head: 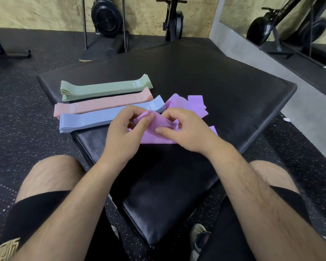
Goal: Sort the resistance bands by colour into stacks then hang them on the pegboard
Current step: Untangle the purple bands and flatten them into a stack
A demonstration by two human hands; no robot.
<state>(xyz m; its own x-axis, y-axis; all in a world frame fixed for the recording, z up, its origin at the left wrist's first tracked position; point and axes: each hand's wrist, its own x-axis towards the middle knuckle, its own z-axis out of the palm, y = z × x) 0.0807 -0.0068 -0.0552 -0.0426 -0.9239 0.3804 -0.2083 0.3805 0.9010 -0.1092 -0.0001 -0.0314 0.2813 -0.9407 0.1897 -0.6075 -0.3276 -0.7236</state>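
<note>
Three sorted stacks lie side by side on the black mat [224,87]: a green stack [102,88] farthest away, a pink stack [102,103] in the middle and a blue stack [88,118] nearest. To their right lies a loose heap of purple bands [188,104]. Both hands hold one purple band [152,137] just above the mat. My left hand [124,134] pinches its upper left end between thumb and fingers. My right hand [184,130] grips its right part, thumb lying across the band.
A black padded bench [158,204] runs from between my knees to the mat. Speckled rubber floor surrounds it. Exercise machines [106,17] stand against the wooden back wall, and a mirror [290,25] fills the right. No pegboard is in view.
</note>
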